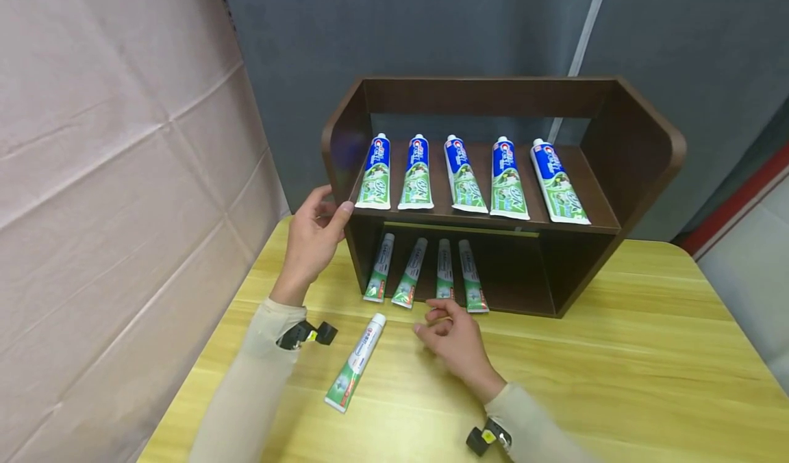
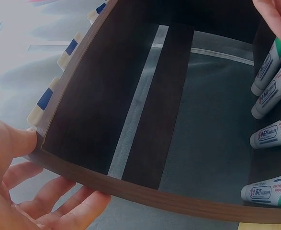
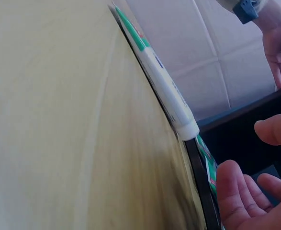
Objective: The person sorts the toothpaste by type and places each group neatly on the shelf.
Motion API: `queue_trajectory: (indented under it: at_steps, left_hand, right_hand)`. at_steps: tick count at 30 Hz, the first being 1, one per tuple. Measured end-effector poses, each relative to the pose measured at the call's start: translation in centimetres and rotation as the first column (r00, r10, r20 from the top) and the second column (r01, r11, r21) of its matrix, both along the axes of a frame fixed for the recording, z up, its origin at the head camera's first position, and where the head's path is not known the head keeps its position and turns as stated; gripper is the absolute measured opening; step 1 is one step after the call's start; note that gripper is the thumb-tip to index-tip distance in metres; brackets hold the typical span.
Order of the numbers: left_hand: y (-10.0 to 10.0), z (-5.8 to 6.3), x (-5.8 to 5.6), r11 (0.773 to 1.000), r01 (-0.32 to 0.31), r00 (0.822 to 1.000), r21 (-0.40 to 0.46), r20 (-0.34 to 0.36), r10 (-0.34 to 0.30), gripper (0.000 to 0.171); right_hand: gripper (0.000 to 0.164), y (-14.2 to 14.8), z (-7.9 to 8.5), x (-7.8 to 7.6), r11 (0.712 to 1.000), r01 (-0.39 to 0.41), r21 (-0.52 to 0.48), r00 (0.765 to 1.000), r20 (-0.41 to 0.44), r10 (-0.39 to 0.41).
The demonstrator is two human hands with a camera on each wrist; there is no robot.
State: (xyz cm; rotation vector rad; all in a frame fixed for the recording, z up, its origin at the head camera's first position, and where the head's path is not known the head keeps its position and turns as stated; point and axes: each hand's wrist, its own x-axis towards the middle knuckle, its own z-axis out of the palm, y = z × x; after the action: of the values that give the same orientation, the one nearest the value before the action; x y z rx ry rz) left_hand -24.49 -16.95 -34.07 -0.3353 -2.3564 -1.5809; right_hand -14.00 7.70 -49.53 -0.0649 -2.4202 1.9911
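Observation:
My left hand point(image 1: 308, 244) holds the left side of a dark brown two-tier shelf point(image 1: 487, 96). The left wrist view shows its thumb point(image 2: 20, 142) on one side of the panel edge, with the fingers on the other. Over the table, just before the lower tier, my right hand point(image 1: 459, 343) has its fingers loosely bent and nothing between them. Nearest to it are the lower tier's white-and-green toothpaste tubes point(image 1: 472, 278), lying side by side with caps inward. Another white-and-green toothpaste tube point(image 1: 356, 362) lies on the table between the hands.
Several blue-and-green toothpaste tubes point(image 1: 508, 179) lie in a row on the upper tier, caps to the back. The shelf stands on a yellow wood-grain table point(image 1: 666, 353). A pale cloth wall point(image 1: 123, 196) rises at the left, and a dark grey curtain point(image 1: 401, 24) hangs behind.

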Motion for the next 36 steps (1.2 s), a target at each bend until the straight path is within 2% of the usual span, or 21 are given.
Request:
queue_trajectory:
  at_steps: [12,23,30,36]
  left_hand:
    - [0.1,0.1,0.1,1.0,-0.002,1.0,-0.005,0.002,0.002,0.048]
    - [0.1,0.0,0.1,1.0,0.003,1.0,-0.001,0.006,-0.003,0.048]
    - [0.1,0.1,0.0,1.0,0.008,1.0,0.003,-0.001,-0.008,0.047]
    - [0.1,0.1,0.2,1.0,0.006,1.0,0.003,-0.002,-0.006,0.047]
  right_hand:
    - [0.066,-3.3,-0.8,0.3,0.993,-0.101,0.056,0.995,-0.002,0.101]
    - [0.088,-6.0,-1.4,0.4,0.979,-0.187,0.084,0.982,0.029,0.185]
    - [0.106,-7.1,-1.5,0.0,0.962,-0.194,0.19,0.981,0.057,0.187]
    - [0.112,-7.8,-1.1,-0.4,0.936,-0.193,0.295,0.981,0.041,0.189]
